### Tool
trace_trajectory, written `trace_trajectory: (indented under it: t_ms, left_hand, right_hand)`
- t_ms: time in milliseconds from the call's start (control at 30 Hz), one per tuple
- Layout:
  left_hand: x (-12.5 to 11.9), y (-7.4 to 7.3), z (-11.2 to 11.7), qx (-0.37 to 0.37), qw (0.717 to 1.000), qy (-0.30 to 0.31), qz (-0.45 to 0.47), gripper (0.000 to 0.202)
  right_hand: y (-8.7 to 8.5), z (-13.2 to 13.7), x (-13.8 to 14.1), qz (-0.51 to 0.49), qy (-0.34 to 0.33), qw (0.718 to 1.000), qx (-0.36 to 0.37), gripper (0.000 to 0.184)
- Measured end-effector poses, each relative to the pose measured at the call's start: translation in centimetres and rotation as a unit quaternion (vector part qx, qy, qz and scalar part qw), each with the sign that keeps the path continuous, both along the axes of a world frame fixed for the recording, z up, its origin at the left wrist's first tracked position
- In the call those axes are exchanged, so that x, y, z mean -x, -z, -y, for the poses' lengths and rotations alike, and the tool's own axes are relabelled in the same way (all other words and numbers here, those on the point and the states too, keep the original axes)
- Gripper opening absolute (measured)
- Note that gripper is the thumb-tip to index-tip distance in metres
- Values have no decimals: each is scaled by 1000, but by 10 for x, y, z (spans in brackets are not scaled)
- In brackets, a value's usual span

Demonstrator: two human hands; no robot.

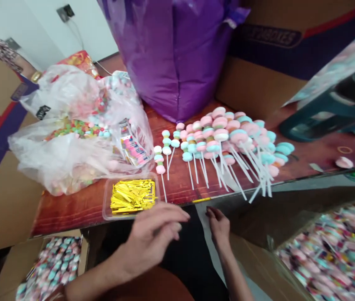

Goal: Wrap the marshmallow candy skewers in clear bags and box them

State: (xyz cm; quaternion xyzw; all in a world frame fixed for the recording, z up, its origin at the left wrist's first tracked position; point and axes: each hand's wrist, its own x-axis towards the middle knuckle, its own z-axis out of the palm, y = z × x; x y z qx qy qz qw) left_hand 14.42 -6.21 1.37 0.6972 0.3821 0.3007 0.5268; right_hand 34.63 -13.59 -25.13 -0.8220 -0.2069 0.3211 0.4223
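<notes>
My left hand [154, 230] hovers in front of the table's edge, just below the plastic tub [106, 205] of gold twist ties [132, 195]. Its fingers reach to the right, thumb a little apart, and I see nothing in it. To its right is my right hand [219, 228], fingers loosely bent and apparently bare; part of them is turned from view. Beyond both hands, many pink, white and blue candy skewers [221, 133] lie piled with white sticks toward me. A few separate candy skewers [158, 159] lie left of the pile, close to the tub.
Clear plastic bags of candy [71, 154] cover the table's left part. Behind stands a large purple bag [177, 62]. A dark teal bottle [318, 113] is at right. Candy-filled boxes sit low at left [85, 251] and right [249, 259]. Another person's arm [25, 67] shows far left.
</notes>
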Motion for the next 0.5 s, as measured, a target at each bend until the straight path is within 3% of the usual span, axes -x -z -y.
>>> trace_trajectory:
  t_ms: [100,167,233,333,433,500]
  left_hand:
    - [34,-12,-46,-75,986,-136,-61,20]
    - [49,-10,-85,-90,975,-187,-78,21]
    - [56,-3,-123,-133,966,-193,-113,16]
    - [55,10,-164,-189,933,-187,-242,16]
    - [53,18,-181,-175,899,-184,-358,28]
    - [56,18,-187,-171,892,-194,-370,29]
  right_hand:
    - [-38,13,-3,7,-5,1000,-17,45]
    - [-69,18,7,25,-8,999,-42,42]
    - [-102,18,26,49,-24,994,-92,36]
    - [-144,7,59,110,-101,972,-183,27]
    - [-173,-9,86,190,-178,926,-274,16]
    - [-186,-17,98,225,-211,901,-305,13]
